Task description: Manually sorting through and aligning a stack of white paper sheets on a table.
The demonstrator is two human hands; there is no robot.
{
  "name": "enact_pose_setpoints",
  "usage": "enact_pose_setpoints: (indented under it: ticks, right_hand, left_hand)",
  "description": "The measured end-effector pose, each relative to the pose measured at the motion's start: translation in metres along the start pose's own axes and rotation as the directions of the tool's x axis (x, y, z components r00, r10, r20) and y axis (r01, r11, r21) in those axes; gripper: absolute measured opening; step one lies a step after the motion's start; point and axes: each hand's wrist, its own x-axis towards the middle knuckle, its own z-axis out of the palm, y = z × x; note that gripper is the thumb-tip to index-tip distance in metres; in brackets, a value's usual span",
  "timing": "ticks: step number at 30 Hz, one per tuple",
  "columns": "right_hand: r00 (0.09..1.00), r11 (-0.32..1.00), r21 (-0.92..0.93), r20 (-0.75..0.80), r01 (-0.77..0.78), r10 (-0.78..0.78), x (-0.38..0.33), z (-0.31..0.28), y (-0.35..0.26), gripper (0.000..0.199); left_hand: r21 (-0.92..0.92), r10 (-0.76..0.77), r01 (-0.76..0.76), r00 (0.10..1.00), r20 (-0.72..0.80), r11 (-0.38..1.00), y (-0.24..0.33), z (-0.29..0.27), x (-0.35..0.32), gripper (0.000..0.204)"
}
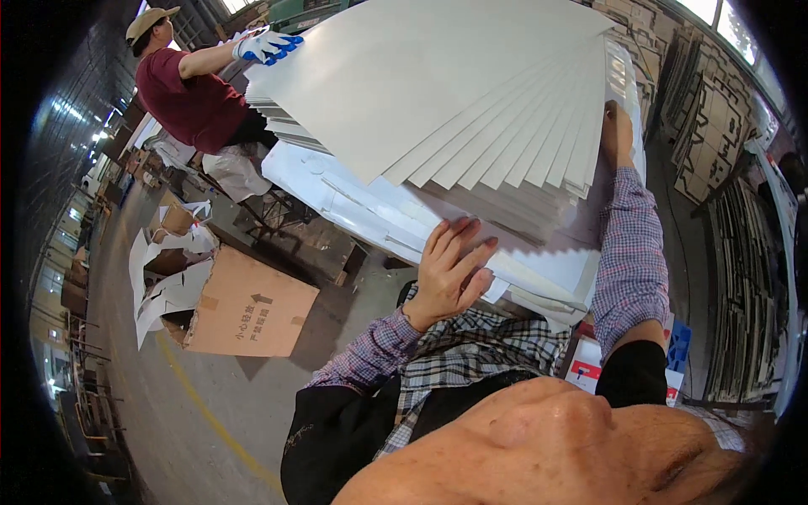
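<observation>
Left hand [454, 271]: fingers slightly spread over the worktop's [324, 189] near edge, gripping nothing. Right hand [619, 135]: at the right edge, against the fanned sheets [421, 76]; finger closure cannot be told. Sheets extend toward the far edge; light, even edge pressure should prevent creasing.

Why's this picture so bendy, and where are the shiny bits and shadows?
Head view: the fisheye lens bends things like the yellow floor line, and the corners go black; head view: the window glares white at upper right; head view: the fanned grey sheets cast a zigzag shadow on the white tabletop.
</observation>
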Motion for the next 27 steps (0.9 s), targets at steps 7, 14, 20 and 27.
enact_pose_setpoints:
  ticks: [7, 14, 20, 27]
  right_hand:
    - [0.98, 0.986, -0.007, 0.115, 0.164, -0.162, -0.013, -0.005, -0.003, 0.035]
    - [0.974, 0.99, -0.074, 0.202, 0.119, -0.101, -0.003, -0.002, 0.001, 0.03]
    - [0.986, 0.987, 0.152, 0.155, 0.043, -0.066, 0.013, 0.029, 0.053, 0.038]
    - [0.958, 0.907, 0.41, 0.211, 0.094, -0.195, 0.029, 0.055, 0.098, 0.04]
  left_hand:
    - [0.015, 0.008, -0.007, 0.997, -0.08, 1.0, -0.005, 0.011, -0.004, 0.037]
    - [0.017, 0.004, -0.002, 0.996, -0.086, 1.0, -0.006, 0.013, -0.003, 0.037]
    - [0.058, -0.016, 0.024, 0.991, -0.131, 0.998, -0.009, 0.018, -0.006, 0.035]
    - [0.005, 0.02, -0.02, 0.991, -0.129, 1.0, -0.008, 0.017, -0.013, 0.034]
